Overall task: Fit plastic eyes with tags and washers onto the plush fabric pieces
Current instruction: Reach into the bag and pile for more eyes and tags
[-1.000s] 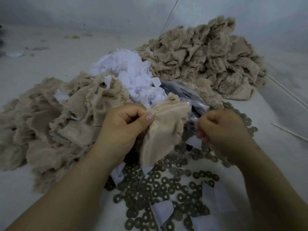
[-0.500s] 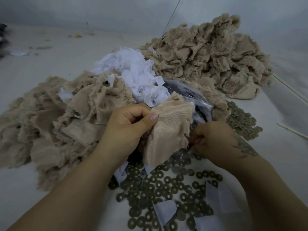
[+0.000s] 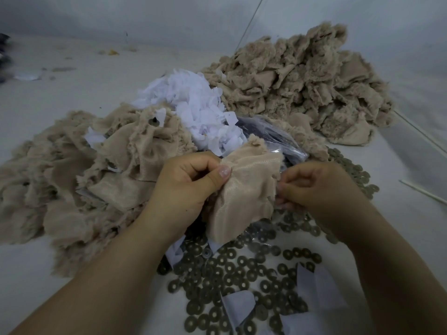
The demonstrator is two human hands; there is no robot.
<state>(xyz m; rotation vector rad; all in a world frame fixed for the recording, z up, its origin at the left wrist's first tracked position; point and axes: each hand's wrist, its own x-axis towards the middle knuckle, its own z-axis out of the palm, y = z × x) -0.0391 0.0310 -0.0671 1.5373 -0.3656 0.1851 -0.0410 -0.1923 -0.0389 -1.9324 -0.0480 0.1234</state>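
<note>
Pinching the beige plush fabric piece (image 3: 244, 189) backing-up, her left hand (image 3: 186, 184) steadies it; right hand (image 3: 316, 187) grips its edge, likely seating something unseen.

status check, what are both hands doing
Left hand pinching beige plush fabric piece. Right hand curled at its right edge, contents hidden. Round metal washers scattered below.

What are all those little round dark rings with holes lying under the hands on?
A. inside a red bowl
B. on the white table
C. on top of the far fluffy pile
B: the small round dark metal washers lie scattered flat on the white table surface, below both hands.
</note>
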